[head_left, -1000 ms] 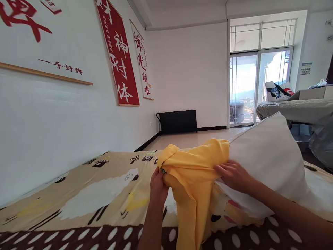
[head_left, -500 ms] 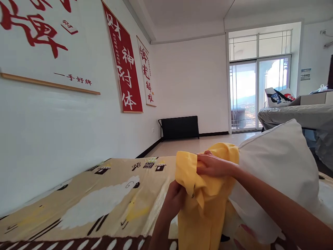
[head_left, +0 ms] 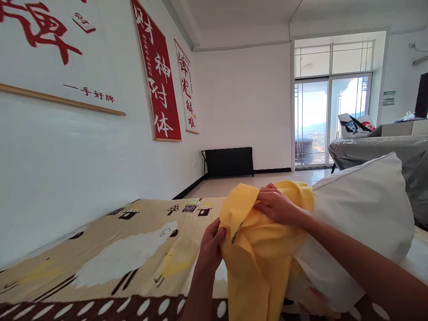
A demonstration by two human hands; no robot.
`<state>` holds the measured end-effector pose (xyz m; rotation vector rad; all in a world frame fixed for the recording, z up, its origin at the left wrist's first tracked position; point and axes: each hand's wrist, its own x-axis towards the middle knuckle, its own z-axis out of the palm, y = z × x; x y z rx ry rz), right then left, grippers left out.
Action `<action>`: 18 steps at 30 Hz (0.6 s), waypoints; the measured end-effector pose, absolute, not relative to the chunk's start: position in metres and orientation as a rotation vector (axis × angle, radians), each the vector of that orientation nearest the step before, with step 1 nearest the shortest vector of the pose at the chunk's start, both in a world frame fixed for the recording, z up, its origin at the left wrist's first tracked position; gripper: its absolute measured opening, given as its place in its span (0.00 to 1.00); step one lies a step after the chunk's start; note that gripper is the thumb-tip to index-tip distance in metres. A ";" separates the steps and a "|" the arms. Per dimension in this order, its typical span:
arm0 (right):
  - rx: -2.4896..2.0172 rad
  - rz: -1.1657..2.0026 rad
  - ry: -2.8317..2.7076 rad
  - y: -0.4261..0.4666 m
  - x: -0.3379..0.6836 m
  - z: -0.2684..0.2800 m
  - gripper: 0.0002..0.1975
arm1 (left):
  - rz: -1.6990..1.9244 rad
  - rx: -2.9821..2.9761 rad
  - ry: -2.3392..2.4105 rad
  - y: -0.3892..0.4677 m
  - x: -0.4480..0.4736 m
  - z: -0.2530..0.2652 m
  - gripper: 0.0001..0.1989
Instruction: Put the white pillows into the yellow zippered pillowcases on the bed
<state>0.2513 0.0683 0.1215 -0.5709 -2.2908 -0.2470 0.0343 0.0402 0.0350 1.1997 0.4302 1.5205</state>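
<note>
A yellow pillowcase hangs bunched in front of me, its upper edge folded over and its lower part draping down out of view. My left hand pinches its left side, thumb against the cloth. Higher up and to the right, my right hand is closed on the folded upper edge, with some fingertips hidden in the cloth. A small dark-patterned spot shows at the tip of the fold. Just to the right, behind my right forearm, a plump white pillow leans upright on the bed, next to the yellow cloth.
A beige blanket with sheep and chick pictures and a brown spotted border covers the bed. Beyond are a black folded frame by the wall, glass sliding doors, and a plastic-covered table with boxes on the right. Scrolls hang at left.
My left hand has shifted left and slightly up, drawing the pillowcase edge outward. The folded flap now slants into a point. My right hand keeps its hold, and the view has tilted slightly.
</note>
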 end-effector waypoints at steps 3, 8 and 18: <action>-0.580 -0.550 -2.163 0.069 0.252 0.122 0.12 | 1.592 1.060 0.405 0.039 0.038 0.036 0.24; -0.732 -0.741 -1.997 0.065 0.244 0.126 0.14 | 1.616 1.015 0.412 0.035 0.045 0.033 0.21; -0.528 -0.178 -2.457 0.015 0.224 0.153 0.14 | 1.731 1.204 0.609 0.030 0.058 0.036 0.12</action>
